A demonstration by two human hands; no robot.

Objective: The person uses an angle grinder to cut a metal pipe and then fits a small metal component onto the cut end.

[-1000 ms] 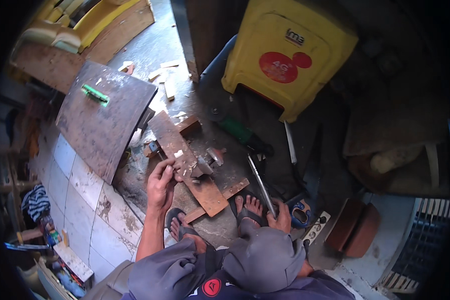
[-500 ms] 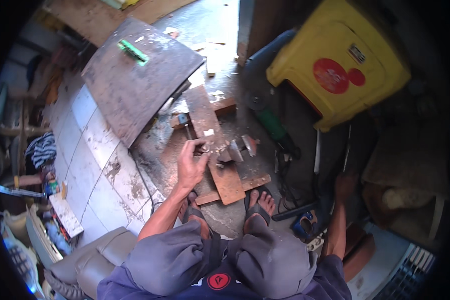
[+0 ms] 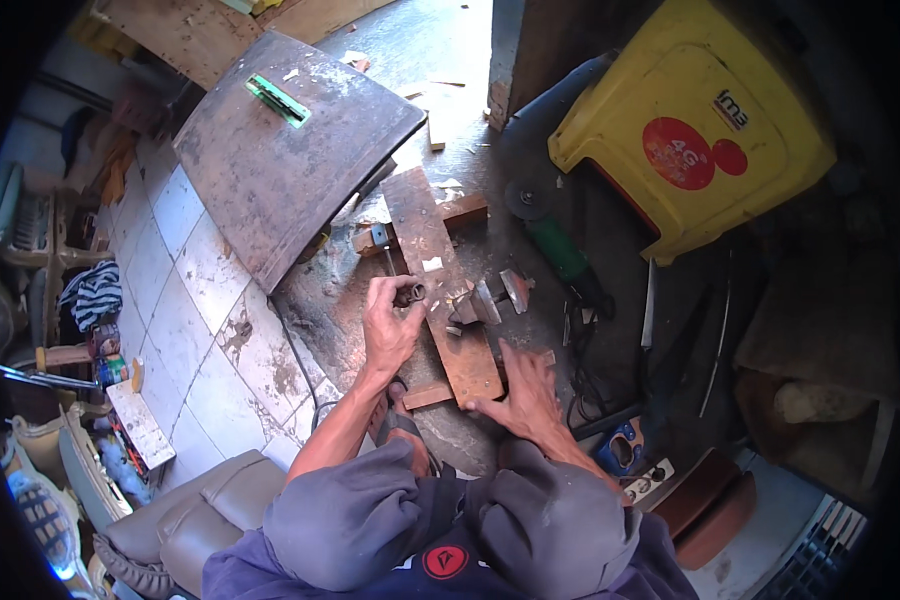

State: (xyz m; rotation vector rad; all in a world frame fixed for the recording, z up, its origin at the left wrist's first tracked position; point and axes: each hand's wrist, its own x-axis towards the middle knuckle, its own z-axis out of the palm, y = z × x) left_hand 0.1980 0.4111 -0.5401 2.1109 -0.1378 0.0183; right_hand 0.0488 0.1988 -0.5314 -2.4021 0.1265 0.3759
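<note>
Over the left side of a worn wooden plank (image 3: pixel 418 225), my left hand (image 3: pixel 388 335) is closed, pinching a small dark ring-shaped piece (image 3: pixel 411 294) between thumb and fingers. My right hand (image 3: pixel 530 400) lies at the plank's near end with thumb and fingers apart and nothing visible in it; the thumb is close to the plank's corner, and I cannot tell if it touches. Grey metal blocks of a vise-like fixture (image 3: pixel 485 302) sit at the plank's right side, among small chips. A blue-ended metal rod (image 3: pixel 379 236) is on the plank's left.
A green angle grinder (image 3: pixel 560 250) lies at the right, beside a yellow plastic stool (image 3: pixel 710 120). A knife-like blade (image 3: pixel 650 305) is nearby. At the far left a brown board (image 3: pixel 290 150) carries a green object (image 3: pixel 277 100). A blue tool (image 3: pixel 625 445) lies near my right forearm.
My right hand has come from the far right, near the blade, to the plank's near end. My left hand still pinches the small ring-shaped piece, barely moved.
</note>
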